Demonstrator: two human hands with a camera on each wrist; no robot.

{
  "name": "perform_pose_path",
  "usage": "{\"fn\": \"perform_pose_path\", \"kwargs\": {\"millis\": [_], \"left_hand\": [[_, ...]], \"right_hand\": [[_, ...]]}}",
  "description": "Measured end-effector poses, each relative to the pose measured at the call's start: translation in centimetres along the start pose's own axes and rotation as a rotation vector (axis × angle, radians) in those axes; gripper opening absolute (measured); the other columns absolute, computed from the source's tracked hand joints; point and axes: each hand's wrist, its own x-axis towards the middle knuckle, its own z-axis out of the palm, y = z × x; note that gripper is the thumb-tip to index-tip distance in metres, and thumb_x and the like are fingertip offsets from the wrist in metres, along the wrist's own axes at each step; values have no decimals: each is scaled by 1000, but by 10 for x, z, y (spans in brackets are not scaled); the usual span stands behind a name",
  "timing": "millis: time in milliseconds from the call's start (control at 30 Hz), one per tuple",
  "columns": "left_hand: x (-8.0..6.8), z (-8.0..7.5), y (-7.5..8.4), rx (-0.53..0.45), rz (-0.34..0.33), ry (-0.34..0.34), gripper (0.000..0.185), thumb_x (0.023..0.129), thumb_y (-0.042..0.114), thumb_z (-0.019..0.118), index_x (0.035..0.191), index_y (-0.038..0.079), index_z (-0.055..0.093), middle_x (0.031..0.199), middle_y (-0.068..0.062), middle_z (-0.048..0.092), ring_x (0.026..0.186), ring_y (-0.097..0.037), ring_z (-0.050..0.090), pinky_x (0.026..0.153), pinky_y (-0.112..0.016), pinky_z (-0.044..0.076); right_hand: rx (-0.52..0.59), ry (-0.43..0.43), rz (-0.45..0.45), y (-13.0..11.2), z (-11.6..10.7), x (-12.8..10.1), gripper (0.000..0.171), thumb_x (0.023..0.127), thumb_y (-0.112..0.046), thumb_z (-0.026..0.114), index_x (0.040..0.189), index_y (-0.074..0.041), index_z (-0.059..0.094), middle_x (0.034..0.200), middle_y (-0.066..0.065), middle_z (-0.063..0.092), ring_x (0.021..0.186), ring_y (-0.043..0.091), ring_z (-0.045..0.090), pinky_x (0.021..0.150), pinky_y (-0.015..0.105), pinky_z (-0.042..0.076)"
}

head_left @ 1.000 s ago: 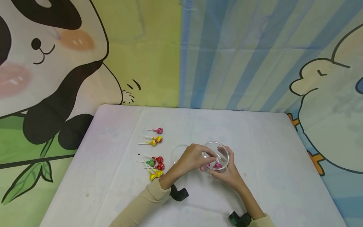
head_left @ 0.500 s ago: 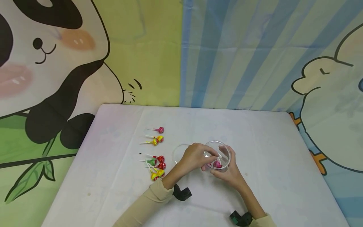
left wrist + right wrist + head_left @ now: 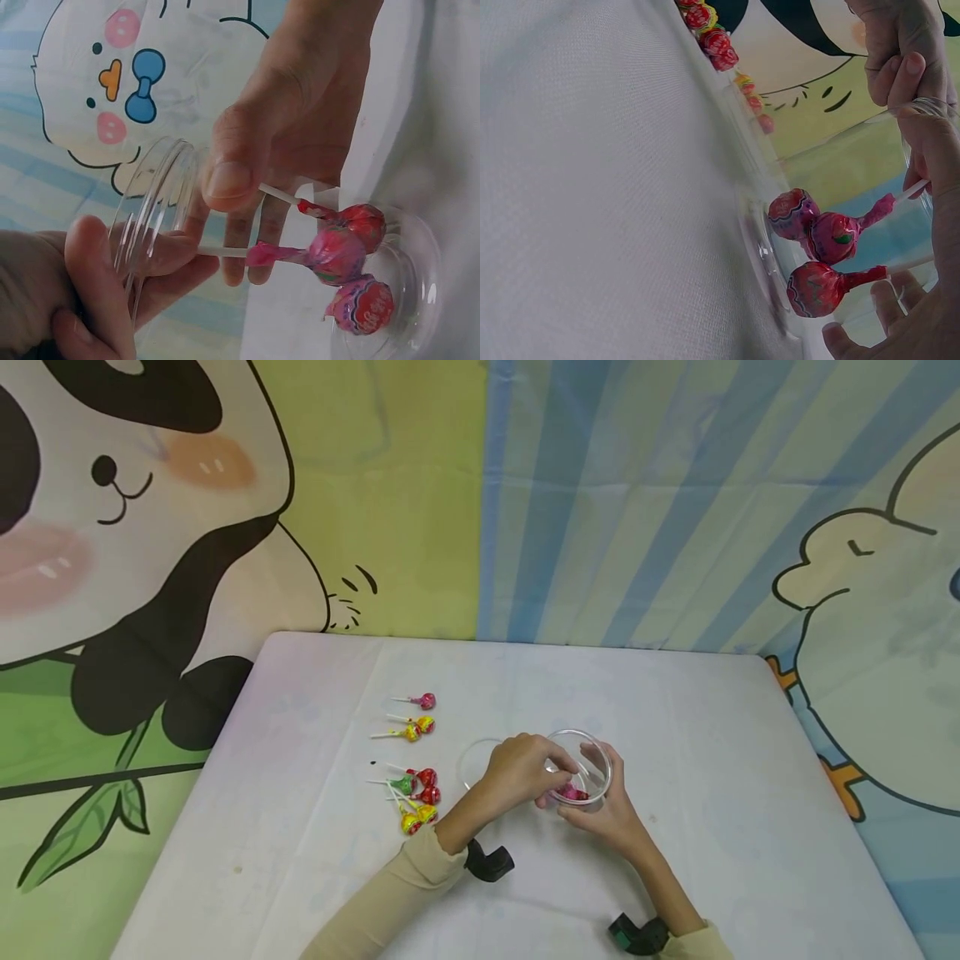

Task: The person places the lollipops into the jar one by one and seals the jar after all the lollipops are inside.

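Lid (image 3: 476, 762), perhaps, partly behind left hand (image 3: 527, 770)

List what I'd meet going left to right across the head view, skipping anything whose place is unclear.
Printed panda, loose lollipops, clear round lid, left hand, clear jar, printed white bird.

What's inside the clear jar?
Two pink lollipops and a red lollipop, heads toward the bottom of the jar. In the left wrist view, the left hand covers the end of one pink stick, and the other pink stick can't be seen.
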Motion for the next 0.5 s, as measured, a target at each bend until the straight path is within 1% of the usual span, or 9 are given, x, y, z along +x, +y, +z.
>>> {"fn": "perform_pose_path", "kwargs": {"millis": [100, 200, 367, 500], "left_hand": [[0, -2, 1, -6, -4, -18, 14, 86, 28, 71, 98, 29, 78, 87, 17, 75, 36, 6, 50, 46, -20, 36], [0, -1, 0, -8, -9, -21, 14, 86, 29, 71, 99, 30, 77, 87, 17, 75, 36, 6, 50, 45, -20, 35], [-2, 1, -1, -21, -2, 7, 14, 87, 29, 71, 99, 30, 77, 91, 17, 75, 36, 6, 49, 46, -20, 36], [-3, 2, -1, -28, 7, 25, 14, 86, 28, 71, 99, 30, 77, 92, 16, 75, 35, 5, 48, 46, -19, 36]], "right_hand": [[-15, 9, 4, 1, 0, 0, 106, 71, -5, 83, 148, -15, 12, 152, 15, 29, 140, 39, 29, 107, 64, 26], [-19, 6, 8, 2, 1, 0, 106, 71, -6, 83, 148, -15, 12, 152, 15, 29, 140, 37, 29, 108, 63, 26], [-11, 1, 0, 0, 1, -1, 107, 71, -5, 83, 148, -16, 11, 153, 14, 28, 140, 39, 28, 107, 66, 27], [-6, -7, -12, 0, 0, -1, 106, 71, -5, 83, 149, -16, 11, 153, 17, 28, 139, 42, 29, 106, 67, 29]]}}
